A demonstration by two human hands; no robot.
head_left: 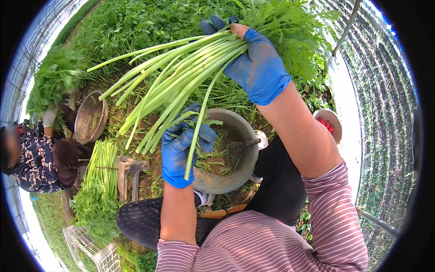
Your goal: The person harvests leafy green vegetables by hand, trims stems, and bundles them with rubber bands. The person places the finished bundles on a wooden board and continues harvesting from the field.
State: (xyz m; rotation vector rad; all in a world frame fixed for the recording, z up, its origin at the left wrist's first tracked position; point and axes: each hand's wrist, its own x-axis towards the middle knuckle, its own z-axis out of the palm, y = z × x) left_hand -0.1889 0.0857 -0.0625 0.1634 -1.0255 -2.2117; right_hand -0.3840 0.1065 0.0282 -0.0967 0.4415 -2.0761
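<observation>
My right hand (260, 64), in a dusty blue glove with a bare thumb tip, grips a bunch of long-stemmed leafy greens (183, 78). The pale cut stems fan out to the lower left, and the feathery leaves spread at the upper right. Below the stems, my left hand (185, 146), also gloved in blue, has curled fingers with small leaf pieces (185, 119) caught between them. One stem hangs in front of that hand. Beneath both hands, a round basin (249, 136) holds leaf scraps and a brush-like tool with a short handle (249, 142).
At left a co-worker (37, 159) holds greens near another basin (102, 115). A stack of greens (102, 170) lies beside a small wooden stool (132, 165). A white plastic crate (91, 248) stands at lower left. A bowl of red items (334, 125) is at right, near shade netting (384, 119).
</observation>
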